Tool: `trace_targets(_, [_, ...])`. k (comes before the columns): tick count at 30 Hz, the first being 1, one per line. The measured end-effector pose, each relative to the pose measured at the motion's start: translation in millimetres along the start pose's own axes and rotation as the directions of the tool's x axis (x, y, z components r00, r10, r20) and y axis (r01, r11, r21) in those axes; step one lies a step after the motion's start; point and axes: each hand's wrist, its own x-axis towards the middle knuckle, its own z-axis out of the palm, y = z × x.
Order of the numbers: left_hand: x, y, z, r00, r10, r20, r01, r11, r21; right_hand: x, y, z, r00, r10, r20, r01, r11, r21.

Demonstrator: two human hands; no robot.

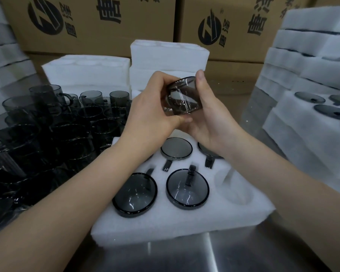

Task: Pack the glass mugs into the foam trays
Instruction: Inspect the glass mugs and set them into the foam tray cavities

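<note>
Fingers [162,80], left hand [151,108], right hand [210,116], hold mug [185,97], seemingly above tray [185,218].

Foam tray [165,218] in front, four mugs [187,188] in it; loose mugs [47,134] left; foam stacks [169,57] behind and right.

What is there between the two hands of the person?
A dark glass mug, held by the left hand and the right hand, above the foam tray. The head view shows this.
</note>
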Motion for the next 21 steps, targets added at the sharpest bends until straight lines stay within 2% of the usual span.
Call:
trace_targets(2, [0,0,0,0.999,-0.016,0.030,0.014,0.998,0.061,-2,0,-1,1.000,-0.006,-0.028,0.004,0.999,-0.037])
trace_targets(5, [-1,3,1,0.999,-0.014,0.051,0.007,0.990,0.141,-4,3,-3,0.988,-0.117,-0.102,0.092,0.972,-0.218])
trace_targets(8, [0,6,0,0.996,0.040,0.081,-0.056,0.977,0.206,-4,3,0,0.980,-0.138,-0.146,0.097,0.961,-0.258])
trace_targets(13, [-2,9,-1,0.998,0.043,0.051,-0.051,0.986,0.162,-3,0,-2,0.976,-0.089,-0.200,0.051,0.981,-0.186])
trace_targets(21, [-3,6,-4,0.998,0.045,0.053,-0.046,0.999,0.019,3,0,-11,0.987,-0.017,-0.158,0.015,1.000,-0.011])
